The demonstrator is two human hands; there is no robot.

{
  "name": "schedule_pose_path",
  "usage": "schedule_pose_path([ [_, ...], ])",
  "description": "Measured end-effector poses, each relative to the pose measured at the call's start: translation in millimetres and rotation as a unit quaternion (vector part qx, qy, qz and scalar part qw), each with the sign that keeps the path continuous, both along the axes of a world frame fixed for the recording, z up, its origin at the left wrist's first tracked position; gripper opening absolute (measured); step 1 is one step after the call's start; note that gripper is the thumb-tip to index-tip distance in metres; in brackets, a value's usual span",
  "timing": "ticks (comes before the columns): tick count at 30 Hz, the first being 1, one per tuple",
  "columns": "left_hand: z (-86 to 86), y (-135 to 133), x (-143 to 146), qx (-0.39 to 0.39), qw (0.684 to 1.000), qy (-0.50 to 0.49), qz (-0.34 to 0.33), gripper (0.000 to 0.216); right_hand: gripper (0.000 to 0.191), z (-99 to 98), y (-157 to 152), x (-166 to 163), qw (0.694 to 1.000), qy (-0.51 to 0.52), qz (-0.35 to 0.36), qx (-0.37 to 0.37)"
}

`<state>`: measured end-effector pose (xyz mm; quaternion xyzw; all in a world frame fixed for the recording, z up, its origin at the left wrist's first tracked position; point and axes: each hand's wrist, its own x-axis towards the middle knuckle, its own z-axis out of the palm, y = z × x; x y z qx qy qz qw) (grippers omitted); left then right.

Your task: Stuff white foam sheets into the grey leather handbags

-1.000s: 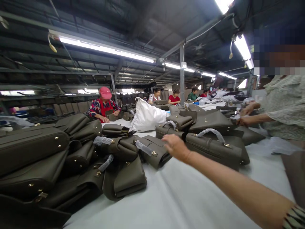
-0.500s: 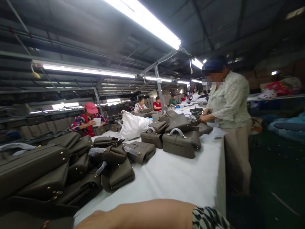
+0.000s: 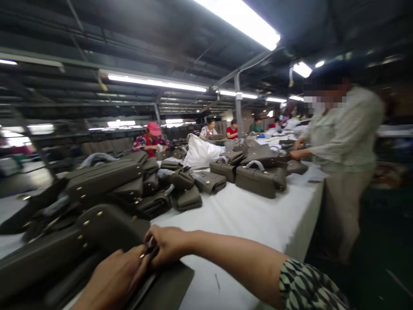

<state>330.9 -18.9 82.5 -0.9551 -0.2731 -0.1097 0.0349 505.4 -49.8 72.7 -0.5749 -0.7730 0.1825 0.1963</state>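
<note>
A dark olive handbag (image 3: pixel 106 228) with brass studs lies at the near left of the white-covered table (image 3: pixel 258 215). My left hand (image 3: pixel 116 277) presses on its flap from below. My right hand (image 3: pixel 166 243) reaches across from the right, and its fingers pinch a small fitting at the bag's edge where the two hands meet. What sits between the fingertips is too blurred to make out.
A heap of similar olive handbags (image 3: pixel 129 181) fills the table's left side, and more bags (image 3: pixel 258 181) stand further back by a white sack (image 3: pixel 201 153). A co-worker (image 3: pixel 342 163) stands at the table's right edge, handling bags. Other people sit at the far end.
My right arm has drawn back from reaching over the far bags to the near bag. My left hand has come into view and both hands now meet on it.
</note>
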Motion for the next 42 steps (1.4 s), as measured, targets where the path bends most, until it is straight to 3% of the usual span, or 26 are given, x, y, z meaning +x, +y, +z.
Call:
schedule_pose_path([
  [3, -4.6, -17, -7, 0.002, 0.997, 0.082, -0.001, 0.041, 0.051, -1.6, -23, -8, 0.998, -0.04, -0.034, -0.029],
  [7, -4.9, -31, -7, 0.015, 0.996, 0.094, -0.001, 0.034, 0.029, -8.4, -54, -16, 0.995, -0.074, -0.074, 0.003],
  [13, -8.3, -25, -40, 0.019, 0.994, 0.099, 0.042, 0.032, 0.031, -20.5, -69, -15, 0.987, -0.094, -0.122, -0.049],
  [18, -7.0, -12, -86, 0.018, 0.99, 0.081, 0.113, 0.03, 0.028, -15.8, -63, -8, 0.985, -0.087, -0.123, -0.088],
  [22, -15.9, 0, -128, -0.006, 0.984, 0.026, 0.174, 0.027, 0.026, -9.9, -62, -8, 0.984, -0.079, -0.116, -0.108],
  [26, -32.3, 6, -158, -0.021, 0.962, -0.127, 0.242, 0.019, 0.04, -8.7, -61, -19, 0.997, -0.053, -0.058, -0.017],
  [28, -35.9, 0, -162, -0.057, 0.949, -0.221, 0.216, 0.018, 0.036, -10.1, -58, -30, 0.993, -0.097, 0.0, 0.063],
  [30, -34.3, -10, -158, -0.118, 0.947, -0.264, 0.144, 0.019, 0.024, -11.7, -51, -42, 0.973, -0.174, 0.086, 0.125],
  [33, -28.5, -24, -145, -0.183, 0.96, -0.21, 0.043, 0.009, 0.013, -13.1, -39, -56, 0.93, -0.259, 0.193, 0.178],
  [36, -31.2, -25, -137, -0.142, 0.978, -0.15, 0.021, 0.016, 0.008, -13.6, -30, -62, 0.901, -0.301, 0.222, 0.218],
  [39, -42.0, -15, -136, -0.085, 0.982, -0.171, 0.003, 0.016, 0.009, -13.5, -31, -65, 0.875, -0.33, 0.253, 0.247],
  [42, -47.2, -6, -135, -0.069, 0.977, -0.202, -0.004, 0.015, 0.012, -11.2, -36, -72, 0.89, -0.323, 0.25, 0.201],
])
